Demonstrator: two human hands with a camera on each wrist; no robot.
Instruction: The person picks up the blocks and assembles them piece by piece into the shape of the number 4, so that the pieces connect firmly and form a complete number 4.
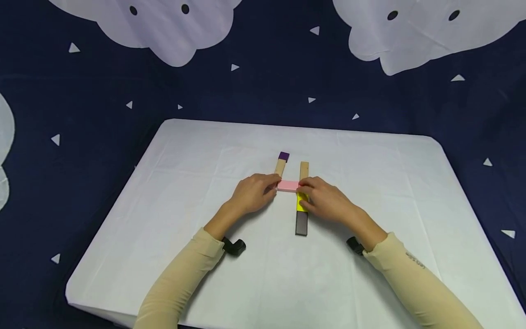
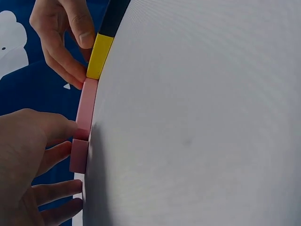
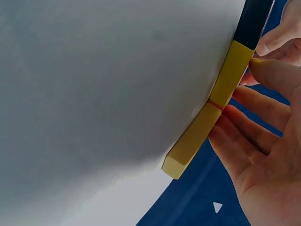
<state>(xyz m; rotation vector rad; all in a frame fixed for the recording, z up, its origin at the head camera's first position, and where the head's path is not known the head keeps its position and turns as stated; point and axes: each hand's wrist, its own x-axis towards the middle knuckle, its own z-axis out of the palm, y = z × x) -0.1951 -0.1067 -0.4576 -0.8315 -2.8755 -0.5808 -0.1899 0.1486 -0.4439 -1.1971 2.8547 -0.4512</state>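
Flat coloured blocks lie end to end on a white-covered table. My left hand [image 1: 255, 191] pinches the left end of the pink crosspiece, where a short pink block [image 2: 79, 156] meets a longer pink block [image 1: 288, 186]. Its thumb and index finger are on either side of that joint. My right hand [image 1: 326, 198] holds the yellow block [image 1: 302, 202], thumb on it, fingertips where it meets the pink and a wood-coloured block [image 1: 304, 170]. A dark grey block [image 1: 302, 224] adjoins the yellow one's near end. My hands partly hide the joints.
Beyond my left hand, another wood-coloured block [image 1: 280, 168] leads to a purple block [image 1: 284, 156]. The white-covered table [image 1: 205, 146] surrounds the blocks. Behind it hangs a dark blue cloth [image 1: 267, 87] with clouds and triangles.
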